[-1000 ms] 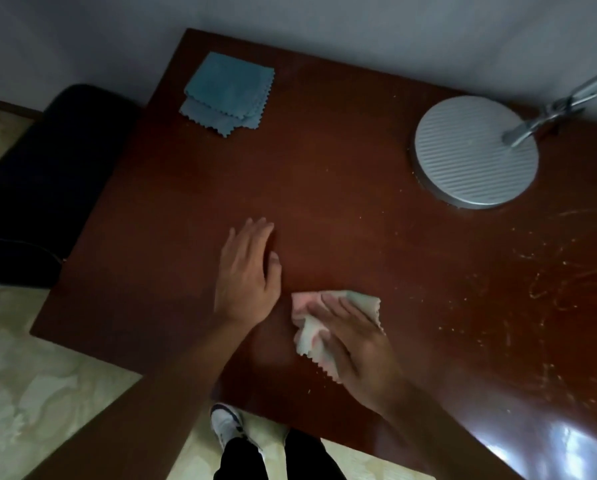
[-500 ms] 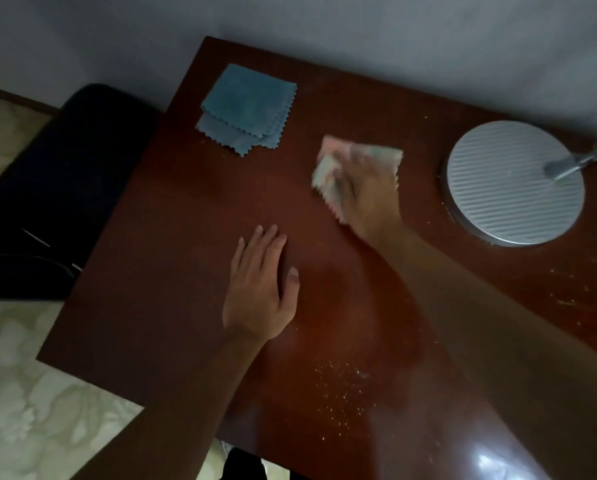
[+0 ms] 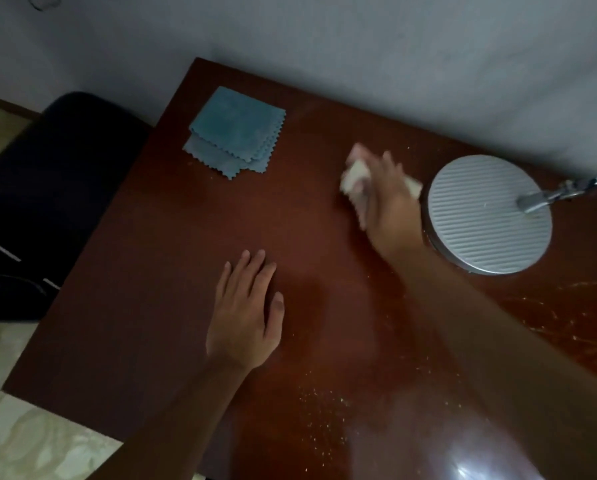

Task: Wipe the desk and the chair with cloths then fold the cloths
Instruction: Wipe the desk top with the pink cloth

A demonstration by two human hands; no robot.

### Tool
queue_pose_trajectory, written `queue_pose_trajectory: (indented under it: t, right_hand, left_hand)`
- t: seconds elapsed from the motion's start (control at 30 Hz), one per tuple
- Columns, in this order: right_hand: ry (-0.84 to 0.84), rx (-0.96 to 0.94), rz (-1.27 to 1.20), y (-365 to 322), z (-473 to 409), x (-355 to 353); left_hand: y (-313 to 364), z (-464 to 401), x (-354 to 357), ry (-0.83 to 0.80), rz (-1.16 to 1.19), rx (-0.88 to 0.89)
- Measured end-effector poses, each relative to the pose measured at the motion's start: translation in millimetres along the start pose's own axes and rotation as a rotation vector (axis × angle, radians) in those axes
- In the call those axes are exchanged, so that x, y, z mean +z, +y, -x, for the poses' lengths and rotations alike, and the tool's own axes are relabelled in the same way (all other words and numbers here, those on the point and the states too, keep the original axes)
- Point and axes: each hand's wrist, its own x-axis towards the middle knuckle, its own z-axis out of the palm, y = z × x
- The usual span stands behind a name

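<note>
My right hand (image 3: 389, 202) presses a pale cloth (image 3: 354, 176) flat onto the dark red-brown desk (image 3: 151, 271), far across it and just left of the lamp base. The hand and cloth are blurred by motion, and the hand covers most of the cloth. Flat on the desk's middle lies my left hand (image 3: 245, 313), fingers straight and holding nothing. A folded blue cloth (image 3: 236, 131) with zigzag edges sits at the desk's far left corner. The dark chair (image 3: 48, 202) stands left of the desk.
A round ribbed silver lamp base (image 3: 487, 213) with a metal arm (image 3: 567, 188) stands at the right back of the desk. Fine crumbs (image 3: 321, 417) are scattered near the front edge. A grey wall runs behind the desk. Pale patterned floor (image 3: 30, 438) shows at the lower left.
My right hand swept the pale cloth from the near middle of the desk out to the far side, then right toward the lamp base. My left hand stayed flat in place.
</note>
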Motion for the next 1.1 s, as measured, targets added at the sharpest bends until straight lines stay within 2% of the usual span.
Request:
queue_pose_trajectory:
  t: [0.07, 0.13, 0.23, 0.33, 0.47, 0.67, 0.77, 0.87, 1.0, 1.1]
  right_hand:
    - [-0.012, 0.101, 0.128, 20, -53, 2]
    - [-0.057, 0.105, 0.24, 34, -83, 9]
    - [-0.121, 0.077, 0.323, 44, -98, 21]
    - [-0.095, 0.19, 0.35, 44, -98, 28]
    - [-0.096, 0.346, 0.351, 25, -69, 21]
    - [-0.077, 0.454, 0.236, -7, 30, 7]
    - [0.014, 0.385, 0.26, -9, 74, 14]
    - [-0.017, 0.355, 0.121, -28, 130, 21]
    - [-0.091, 0.158, 0.057, -76, 229, 24]
    - [-0.1, 0.101, -0.037, -68, 236, 6]
  left_hand:
    - [1, 0, 0, 0.001, 0.0, -0.012]
    - [1, -1, 1, -0.002, -0.005, -0.023]
    - [1, -1, 1, -0.001, -0.013, -0.02]
    - [1, -2, 1, 0.003, -0.008, -0.018]
    - [1, -1, 0, 0.002, -0.009, -0.016]
    - [1, 1, 0, 0.009, 0.01, -0.017]
    - [0, 0, 1, 0.045, 0.013, 0.006]
    - [1, 0, 0, 0.014, 0.019, -0.008]
    - [2, 1, -3, -0.017, 0.068, 0.005]
    - [0, 5, -10, -0.035, 0.189, -0.003]
